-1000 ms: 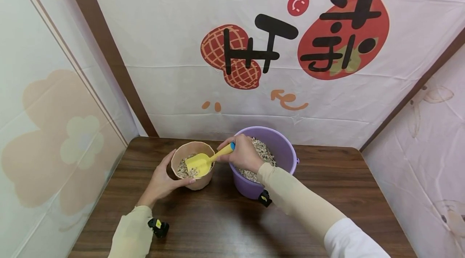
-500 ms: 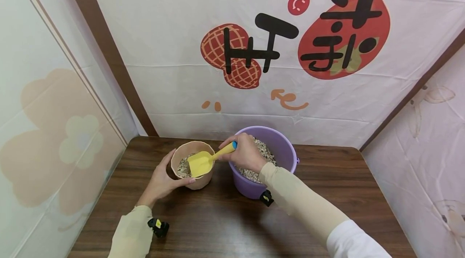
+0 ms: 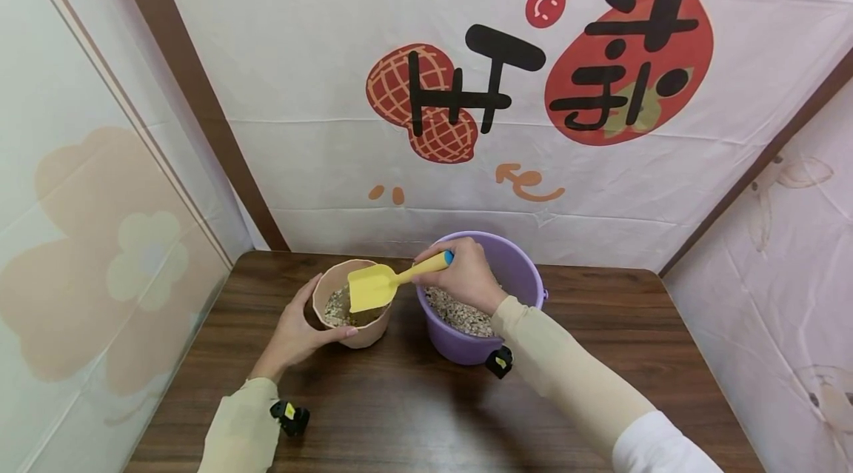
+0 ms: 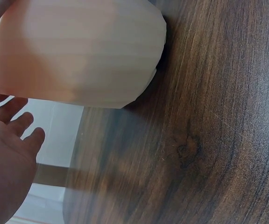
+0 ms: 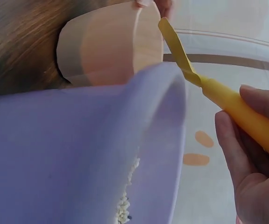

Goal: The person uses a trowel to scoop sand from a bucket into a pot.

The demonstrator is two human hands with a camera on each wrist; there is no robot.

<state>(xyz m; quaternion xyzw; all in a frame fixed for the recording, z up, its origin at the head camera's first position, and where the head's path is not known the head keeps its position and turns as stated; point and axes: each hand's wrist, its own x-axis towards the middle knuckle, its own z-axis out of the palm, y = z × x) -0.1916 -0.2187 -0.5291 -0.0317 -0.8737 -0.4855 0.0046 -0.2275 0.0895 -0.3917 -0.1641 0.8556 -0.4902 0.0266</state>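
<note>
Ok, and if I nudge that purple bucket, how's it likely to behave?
The purple bucket will probably keep its shape: its wall looks smooth and evenly rounded. The loose, grainy mix inside likely adds weight, so expect some resistance. Since that mix lies below the rim, a gentle push probably won't spill it.

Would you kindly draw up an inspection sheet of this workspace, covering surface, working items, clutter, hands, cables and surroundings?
Surface: dark wood-grain table.
Working items: yellow scoop, its blade over the peach pot, which has grainy material inside; purple bucket to the pot's right, also containing grainy material.
Clutter: nothing seen.
Hands: left hand holds the pot, thumb at its near side; right hand grips the scoop's handle. Small black device at each wrist.
Cables: nothing seen.
Surroundings: white backdrop behind the table, printed with black characters and red motifs; pale patterned panels either side.
</note>
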